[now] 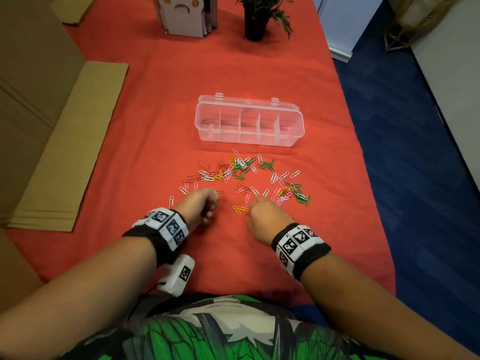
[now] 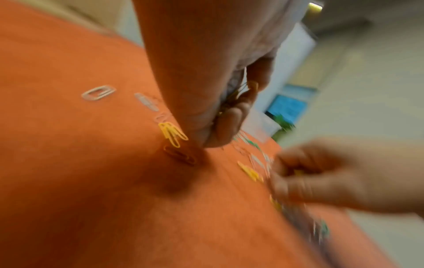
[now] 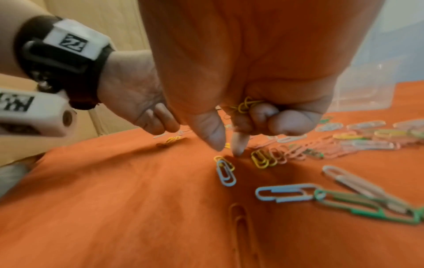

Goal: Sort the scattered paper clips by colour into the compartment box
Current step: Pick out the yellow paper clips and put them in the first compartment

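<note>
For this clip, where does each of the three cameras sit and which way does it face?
Head: worn on the head, looking forward and down the red cloth at the compartment box and scattered paper clips; both forearms, left hand and right hand show.
Left wrist: under the left wrist, looking along the left hand, whose curled fingers hold clips; the right hand shows blurred.
Right wrist: under the right wrist, looking along the right hand holding yellow clips; left hand beyond.
Shared: both wrist views show both hands and the cloth.

Potted plant (image 1: 257, 19), card holder (image 1: 185, 15), flattened cardboard (image 1: 70, 149).
</note>
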Motion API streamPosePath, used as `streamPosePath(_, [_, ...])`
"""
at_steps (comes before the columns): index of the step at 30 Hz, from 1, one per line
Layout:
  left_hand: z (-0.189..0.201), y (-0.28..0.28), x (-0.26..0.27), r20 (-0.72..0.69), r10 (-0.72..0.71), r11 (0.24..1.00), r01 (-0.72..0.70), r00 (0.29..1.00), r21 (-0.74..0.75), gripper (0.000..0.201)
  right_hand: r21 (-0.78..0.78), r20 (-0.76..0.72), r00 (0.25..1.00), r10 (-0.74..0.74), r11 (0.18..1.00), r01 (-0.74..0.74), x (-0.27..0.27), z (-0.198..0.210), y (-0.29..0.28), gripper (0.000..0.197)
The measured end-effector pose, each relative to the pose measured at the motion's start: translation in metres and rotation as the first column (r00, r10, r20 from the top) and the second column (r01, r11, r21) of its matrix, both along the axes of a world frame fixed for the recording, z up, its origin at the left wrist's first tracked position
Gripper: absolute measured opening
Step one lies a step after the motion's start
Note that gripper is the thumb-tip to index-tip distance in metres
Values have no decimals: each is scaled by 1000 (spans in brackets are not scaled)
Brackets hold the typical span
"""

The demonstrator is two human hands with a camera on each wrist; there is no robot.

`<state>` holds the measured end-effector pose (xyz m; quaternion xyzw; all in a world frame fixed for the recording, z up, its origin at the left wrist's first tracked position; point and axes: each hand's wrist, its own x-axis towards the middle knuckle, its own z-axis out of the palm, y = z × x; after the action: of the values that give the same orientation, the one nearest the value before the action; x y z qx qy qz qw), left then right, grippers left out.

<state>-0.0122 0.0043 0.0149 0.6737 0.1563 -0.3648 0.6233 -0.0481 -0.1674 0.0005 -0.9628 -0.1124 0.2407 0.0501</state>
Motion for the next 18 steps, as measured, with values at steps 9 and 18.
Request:
streamPosePath(9, [-14,22,6,42,268,959,-271,962,82,39,-126,34,996,82,989,-77,-4,8,19,32])
streamPosePath(18, [-30,36,-8,376,-539,656,95,753,749,36,507,-801,479,-359,16,862,24,24,-7,25])
